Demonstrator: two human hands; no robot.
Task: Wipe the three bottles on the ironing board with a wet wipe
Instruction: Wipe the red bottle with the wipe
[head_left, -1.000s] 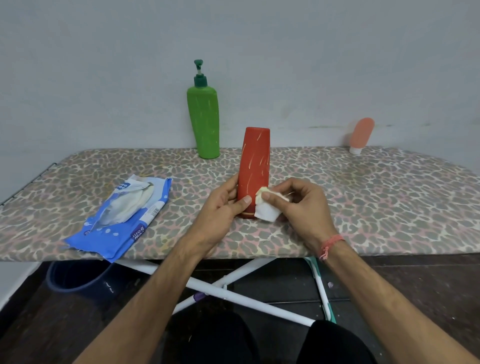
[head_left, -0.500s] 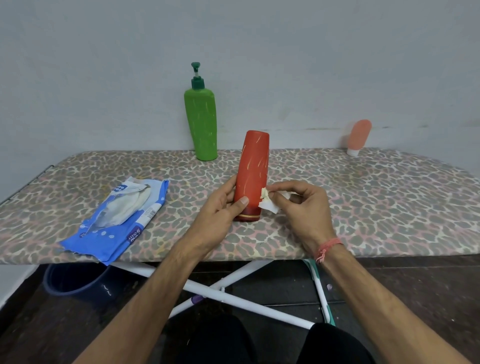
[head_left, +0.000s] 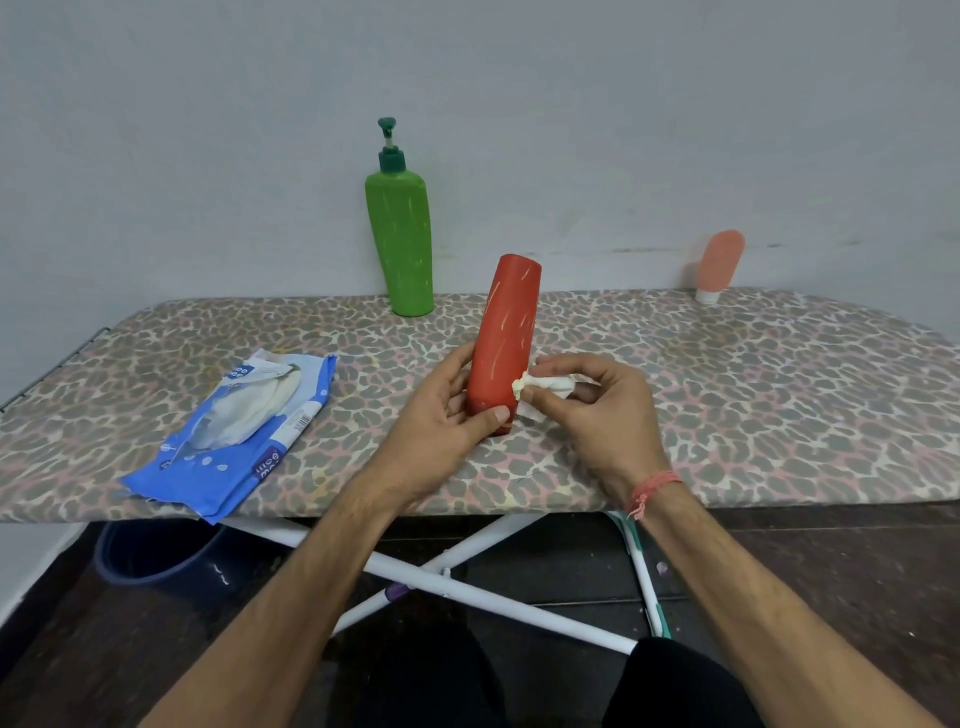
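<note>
Head view is looking down on an ironing board (head_left: 727, 395) wearing a leopard-print cover, and it is stretching the full width of the scene against a plain pale grey wall (head_left: 208, 130). Left hand (head_left: 441, 415) is gripping the red bottle (head_left: 506, 338) low on its body, thumb curled across the front, and the bottle is tilting slightly to the right with its base near the board's front edge. Right hand (head_left: 597, 410) is pinching a crumpled white wet wipe (head_left: 540, 384) and pressing it against the bottle's right side; a pink thread bracelet (head_left: 652, 488) is circling that wrist. Over at the back a green pump bottle (head_left: 400, 239) is standing upright by the wall, and a small peach tube (head_left: 719, 262) is sitting cap-down far right, leaning on the wall. A blue wipes pack (head_left: 234, 441) is lying flat on the left, overhanging the front edge. Underneath, white crossed legs (head_left: 467, 587) are showing over a dark floor (head_left: 857, 571), with a dark blue bucket (head_left: 156, 556) tucked at lower left.
</note>
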